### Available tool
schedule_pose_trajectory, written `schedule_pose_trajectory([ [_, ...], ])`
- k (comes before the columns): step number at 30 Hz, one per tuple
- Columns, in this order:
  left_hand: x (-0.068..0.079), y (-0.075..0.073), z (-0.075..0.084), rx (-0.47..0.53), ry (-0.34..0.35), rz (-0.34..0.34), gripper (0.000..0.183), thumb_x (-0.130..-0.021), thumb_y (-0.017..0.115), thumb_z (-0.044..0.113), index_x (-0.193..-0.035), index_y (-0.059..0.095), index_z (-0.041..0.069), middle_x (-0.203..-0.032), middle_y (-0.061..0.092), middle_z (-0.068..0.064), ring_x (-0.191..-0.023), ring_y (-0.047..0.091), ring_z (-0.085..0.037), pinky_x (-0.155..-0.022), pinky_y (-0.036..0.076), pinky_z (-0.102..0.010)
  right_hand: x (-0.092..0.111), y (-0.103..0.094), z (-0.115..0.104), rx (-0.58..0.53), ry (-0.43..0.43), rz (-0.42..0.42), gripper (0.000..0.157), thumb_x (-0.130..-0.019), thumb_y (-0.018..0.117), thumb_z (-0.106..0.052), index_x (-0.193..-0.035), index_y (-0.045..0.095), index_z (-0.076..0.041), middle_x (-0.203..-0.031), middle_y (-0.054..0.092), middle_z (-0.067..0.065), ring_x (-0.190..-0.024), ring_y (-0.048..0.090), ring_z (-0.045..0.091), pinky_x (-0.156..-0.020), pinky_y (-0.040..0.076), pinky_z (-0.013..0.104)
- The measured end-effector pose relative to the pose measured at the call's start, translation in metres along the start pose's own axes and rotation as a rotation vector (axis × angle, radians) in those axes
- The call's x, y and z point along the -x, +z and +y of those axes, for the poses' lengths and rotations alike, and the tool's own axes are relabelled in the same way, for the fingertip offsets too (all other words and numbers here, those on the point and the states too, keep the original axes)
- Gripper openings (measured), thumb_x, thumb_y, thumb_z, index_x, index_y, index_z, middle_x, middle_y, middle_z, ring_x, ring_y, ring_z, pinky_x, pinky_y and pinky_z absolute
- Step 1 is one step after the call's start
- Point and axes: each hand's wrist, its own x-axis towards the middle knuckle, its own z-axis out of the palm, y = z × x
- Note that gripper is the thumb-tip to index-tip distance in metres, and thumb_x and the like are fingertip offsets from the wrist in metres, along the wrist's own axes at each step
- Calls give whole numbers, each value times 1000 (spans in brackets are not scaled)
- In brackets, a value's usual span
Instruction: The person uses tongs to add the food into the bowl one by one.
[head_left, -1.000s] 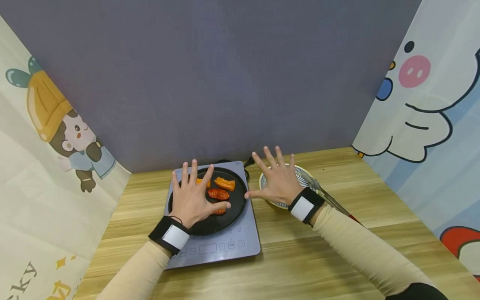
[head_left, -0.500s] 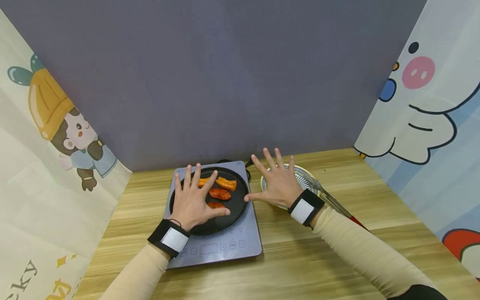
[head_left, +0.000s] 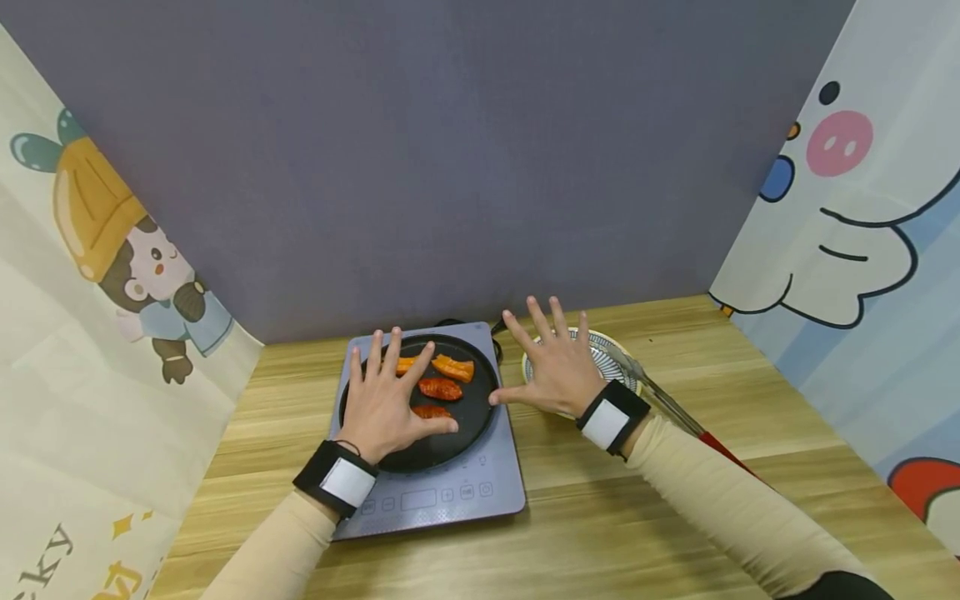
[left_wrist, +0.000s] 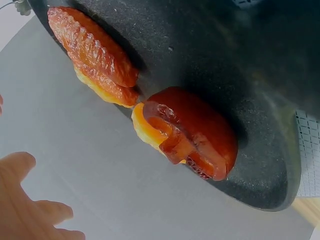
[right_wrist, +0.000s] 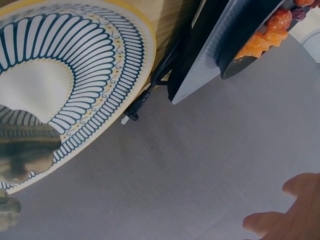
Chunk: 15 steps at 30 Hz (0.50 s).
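Note:
My left hand (head_left: 382,408) hovers over a round black frying pan (head_left: 472,425), its fingers spread wide and holding nothing. Inside the pan lie glossy reddish-brown chicken wings (head_left: 440,389) and orange strips of food (head_left: 453,368), partly hidden behind that hand. To the right, my right hand (head_left: 558,371) is spread in the same way above a patterned plate (right_wrist: 95,65) with a yellow rim. Metal tongs (head_left: 671,404) with red handles lean with their head on this plate, and the right sleeve overlaps their handle end.
The pan stands on a grey induction cooktop (head_left: 495,475) with touch buttons along its front. A black cord with a plug (right_wrist: 132,111) lies between cooktop and plate. Behind the wooden table (head_left: 600,533) rises a grey panel (head_left: 465,167), with cartoon-printed curtains (head_left: 832,250) at both sides.
Both hands stay spread and nearly still. The left hand has shifted slightly over the pan, showing more of the lower wing, and the head view has moved a little.

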Motion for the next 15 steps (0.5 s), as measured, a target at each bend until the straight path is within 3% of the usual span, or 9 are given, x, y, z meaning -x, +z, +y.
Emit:
schedule_pose_trajectory([
  [15, 1, -2, 1, -7, -2, 9, 110, -50, 36, 95, -140, 24, 33, -146, 11, -20, -129, -5, -35, -101, 5, -64, 2, 0, 0, 4, 4, -18, 115, -50, 29, -97, -143, 9, -31, -148, 11, 14, -128, 2, 41, -92, 5, 75],
])
